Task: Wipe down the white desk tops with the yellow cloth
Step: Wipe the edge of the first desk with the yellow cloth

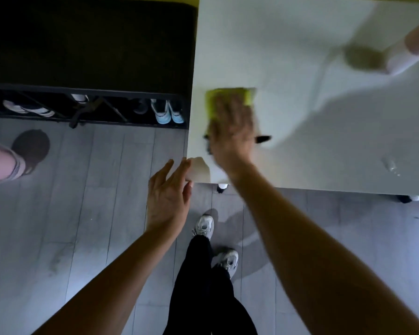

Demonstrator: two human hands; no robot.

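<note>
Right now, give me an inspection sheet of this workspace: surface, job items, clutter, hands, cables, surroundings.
Surface: white desk top, near left corner in view, with a small shiny patch near the front edge, possibly wet.
Job's things: yellow cloth lies flat on the desk near its left edge.
Clutter: dark pen-like object, partly hidden under the hand; a pale tab sits at the desk corner.
Hands: right hand presses the cloth, blurred by motion; left hand is open, fingertips by the desk corner.
Cables: nothing seen.
Surroundings: grey floor; shoe rack with shoes to the left; another person's arm at the far right.
</note>
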